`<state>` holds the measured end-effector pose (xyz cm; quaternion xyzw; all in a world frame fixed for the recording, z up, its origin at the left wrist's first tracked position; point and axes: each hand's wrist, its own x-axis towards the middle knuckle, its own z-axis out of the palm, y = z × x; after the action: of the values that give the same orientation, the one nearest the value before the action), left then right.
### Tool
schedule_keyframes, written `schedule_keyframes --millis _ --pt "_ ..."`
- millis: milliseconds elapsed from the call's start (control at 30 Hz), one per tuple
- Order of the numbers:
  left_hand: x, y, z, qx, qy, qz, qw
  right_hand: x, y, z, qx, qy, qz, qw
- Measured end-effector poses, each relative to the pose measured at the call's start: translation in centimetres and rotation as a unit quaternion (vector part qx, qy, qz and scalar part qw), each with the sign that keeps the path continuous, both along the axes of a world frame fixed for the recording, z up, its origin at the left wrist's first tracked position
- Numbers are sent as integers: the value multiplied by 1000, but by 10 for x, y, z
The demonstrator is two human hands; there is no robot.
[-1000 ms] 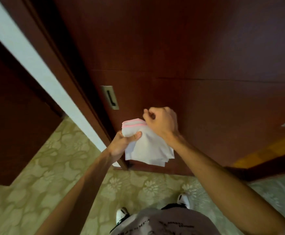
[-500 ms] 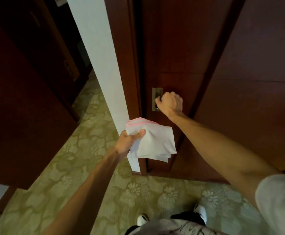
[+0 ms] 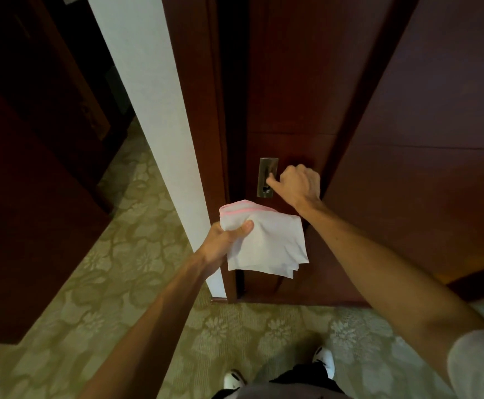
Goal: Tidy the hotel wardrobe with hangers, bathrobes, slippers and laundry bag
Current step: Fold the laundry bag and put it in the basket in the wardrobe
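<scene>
A folded white laundry bag [image 3: 272, 243] with a pink trim hangs in front of the dark wooden wardrobe door [image 3: 289, 90]. My left hand [image 3: 226, 239] grips its top left corner, thumb on the front. My right hand [image 3: 297, 182] is at the door's recessed metal pull [image 3: 266, 177], fingers curled with the fingertips in the recess. The wardrobe's inside is hidden behind the shut door.
A second wardrobe door panel [image 3: 431, 133] stands to the right. A white wall edge [image 3: 154, 116] runs left of the door frame. Dark wooden furniture [image 3: 24, 197] stands at the left. Green flowered carpet [image 3: 120, 283] covers the floor, with my shoes [image 3: 325, 361] below.
My right hand let go of the bag and moved up to the door's metal pull. My left hand keeps the bag alone. The view swung left to face the door edge.
</scene>
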<state>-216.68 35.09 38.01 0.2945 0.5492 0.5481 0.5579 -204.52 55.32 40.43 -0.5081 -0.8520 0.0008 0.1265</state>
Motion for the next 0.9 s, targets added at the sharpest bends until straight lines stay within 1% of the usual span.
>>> schedule_keyframes --millis 100,200,400,700,900 --pt "4 10 -3 -4 7 -2 1000 15 9 -1 11 -14 -7 1000" --pt "12 22 -4 -2 7 -14 1000 28 14 0 20 -29 9 999" --pt "27 39 -3 -1 0 -37 999 47 23 -1 24 -26 25 999" --pt "63 69 -8 -10 -13 -56 998 93 47 -9 40 -38 -41 998" --pt "99 97 -8 -19 -7 -78 997 132 65 -12 42 -42 -42 997"
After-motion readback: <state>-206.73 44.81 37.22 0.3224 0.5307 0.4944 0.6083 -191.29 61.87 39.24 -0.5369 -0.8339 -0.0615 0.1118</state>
